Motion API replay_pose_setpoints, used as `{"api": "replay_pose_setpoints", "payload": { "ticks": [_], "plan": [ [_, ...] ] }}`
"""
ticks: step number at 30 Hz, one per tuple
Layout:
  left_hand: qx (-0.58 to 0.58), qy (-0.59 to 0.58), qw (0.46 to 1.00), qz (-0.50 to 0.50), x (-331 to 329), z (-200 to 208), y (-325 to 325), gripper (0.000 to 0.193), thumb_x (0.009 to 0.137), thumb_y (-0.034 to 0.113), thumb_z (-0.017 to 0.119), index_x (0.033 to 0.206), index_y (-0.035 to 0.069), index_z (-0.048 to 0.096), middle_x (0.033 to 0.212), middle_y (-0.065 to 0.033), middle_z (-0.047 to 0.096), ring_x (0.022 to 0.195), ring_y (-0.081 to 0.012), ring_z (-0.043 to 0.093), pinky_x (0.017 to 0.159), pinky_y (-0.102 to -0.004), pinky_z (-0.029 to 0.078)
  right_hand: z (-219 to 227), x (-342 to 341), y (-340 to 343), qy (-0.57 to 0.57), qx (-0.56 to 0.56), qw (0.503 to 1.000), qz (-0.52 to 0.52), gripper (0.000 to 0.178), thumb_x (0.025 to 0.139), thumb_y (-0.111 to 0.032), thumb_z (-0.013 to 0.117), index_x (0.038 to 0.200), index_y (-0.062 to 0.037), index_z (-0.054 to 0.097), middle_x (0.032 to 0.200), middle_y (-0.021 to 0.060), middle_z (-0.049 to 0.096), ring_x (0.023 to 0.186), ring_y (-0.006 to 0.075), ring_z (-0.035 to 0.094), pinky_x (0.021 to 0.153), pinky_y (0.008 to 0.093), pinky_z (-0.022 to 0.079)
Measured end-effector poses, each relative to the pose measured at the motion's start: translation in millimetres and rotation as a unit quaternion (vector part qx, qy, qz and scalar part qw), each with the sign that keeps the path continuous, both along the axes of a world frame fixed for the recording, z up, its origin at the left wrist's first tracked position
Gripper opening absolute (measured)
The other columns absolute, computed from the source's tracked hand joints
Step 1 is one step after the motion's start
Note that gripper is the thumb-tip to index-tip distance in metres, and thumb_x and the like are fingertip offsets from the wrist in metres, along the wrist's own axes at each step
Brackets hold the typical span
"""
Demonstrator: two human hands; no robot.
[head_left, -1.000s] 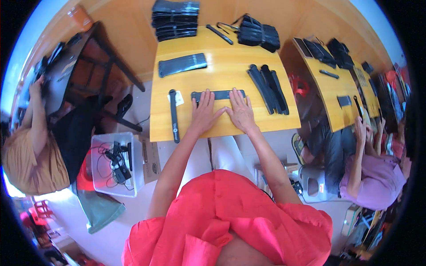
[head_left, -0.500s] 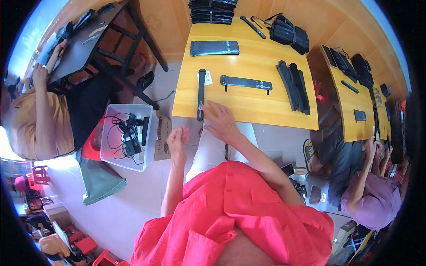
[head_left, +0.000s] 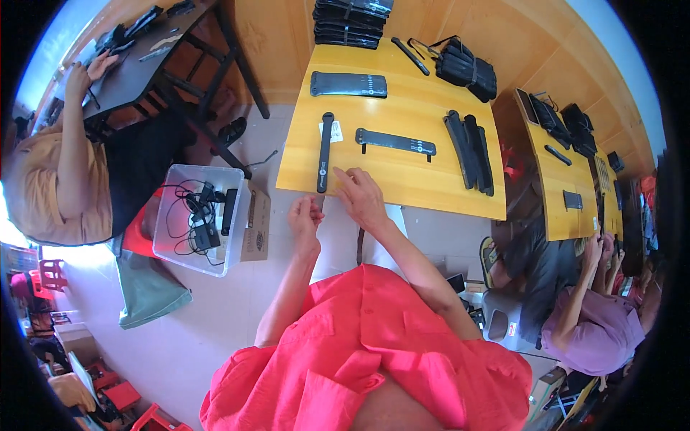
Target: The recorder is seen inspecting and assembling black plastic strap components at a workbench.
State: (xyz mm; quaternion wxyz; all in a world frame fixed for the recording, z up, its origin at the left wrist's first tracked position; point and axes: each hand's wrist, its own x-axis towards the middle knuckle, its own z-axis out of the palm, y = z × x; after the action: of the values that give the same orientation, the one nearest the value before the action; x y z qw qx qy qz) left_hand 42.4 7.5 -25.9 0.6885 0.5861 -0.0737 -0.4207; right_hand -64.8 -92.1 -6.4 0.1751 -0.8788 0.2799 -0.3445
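Observation:
A long narrow black strip (head_left: 325, 152) lies on the yellow wooden table (head_left: 302, 169), its near end at the front edge and a small white label (head_left: 336, 131) beside it. Just off that edge, close to the strip's near end, my left hand (head_left: 307, 219) has its fingers curled; what they hold, if anything, is too small to make out. My right hand (head_left: 363, 200) reaches over the edge right of the strip, fingers stretched and apart. A wider black band (head_left: 396, 141) with two short tabs lies beyond it.
A flat black bundle (head_left: 348, 84) and stacked black packs (head_left: 351, 25) lie farther back. Black strips (head_left: 469, 153) and a strapped bundle (head_left: 466, 68) are at right. A clear bin (head_left: 231, 251) holds cables on the floor at left. Other people sit at both sides.
My right hand has drawn back to the right, off the strip's near end. My left hand has moved slightly right, nearer the table edge. The view has shifted a little.

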Motion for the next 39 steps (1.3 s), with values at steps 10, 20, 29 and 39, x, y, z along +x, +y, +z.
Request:
{"api": "replay_pose_setpoints", "payload": {
  "ticks": [10, 20, 29, 39],
  "plan": [
    [-0.022, 0.044, 0.997, 0.053, -3, -13, 17, 0.02, 0.091, 0.023, 0.049, 0.099, 0.005, 0.056, 0.079, -0.0032, 0.057, 0.066, -0.0104, 0.054, 0.061, -0.0212, 0.043, -26, 34, 1, 0.074, -0.031, 0.996, 0.03, 0.037, 0.073, -0.012, 0.067, 0.107, -0.0075, 0.055, 0.094, 0.0117, 0.05, 0.084, 0.0266, 0.052, 0.068, 0.0354, 0.045],
    [-0.039, 0.181, 0.978, -0.096, -8, -7, -9, 0.032, 0.092, 0.031, 0.049, 0.106, 0.003, 0.054, 0.092, -0.0075, 0.06, 0.082, -0.0142, 0.058, 0.073, -0.0263, 0.047, -10, -4, 10, -0.127, 0.211, 0.969, -0.01, 0.025, 0.072, 0.003, 0.063, 0.097, -0.0029, 0.064, 0.091, 0.0097, 0.055, 0.07, 0.0185, 0.058, 0.061, 0.0253, 0.047],
    [-0.091, 0.155, 0.964, -0.194, -23, 56, -24, 0.019, 0.087, 0.016, 0.059, 0.101, 0.003, 0.057, 0.086, -0.0063, 0.066, 0.073, -0.0126, 0.063, 0.067, -0.0229, 0.051, 56, -45, 29, -0.214, 0.312, 0.926, -0.018, 0.023, 0.071, 0.005, 0.066, 0.095, 0.0033, 0.064, 0.094, 0.0084, 0.059, 0.075, 0.0112, 0.057, 0.065, 0.0213, 0.047],
    [-0.158, 0.122, 0.953, -0.23, -37, 122, -27, 0.021, 0.085, 0.013, 0.061, 0.099, -0.003, 0.055, 0.087, -0.011, 0.065, 0.074, -0.0158, 0.065, 0.068, -0.025, 0.054, 115, -80, 21, -0.208, 0.18, 0.961, 0.023, 0.017, 0.072, 0.006, 0.064, 0.088, 0.0024, 0.067, 0.087, 0.0117, 0.063, 0.076, 0.0168, 0.062, 0.067, 0.0238, 0.049]
  ]
}}
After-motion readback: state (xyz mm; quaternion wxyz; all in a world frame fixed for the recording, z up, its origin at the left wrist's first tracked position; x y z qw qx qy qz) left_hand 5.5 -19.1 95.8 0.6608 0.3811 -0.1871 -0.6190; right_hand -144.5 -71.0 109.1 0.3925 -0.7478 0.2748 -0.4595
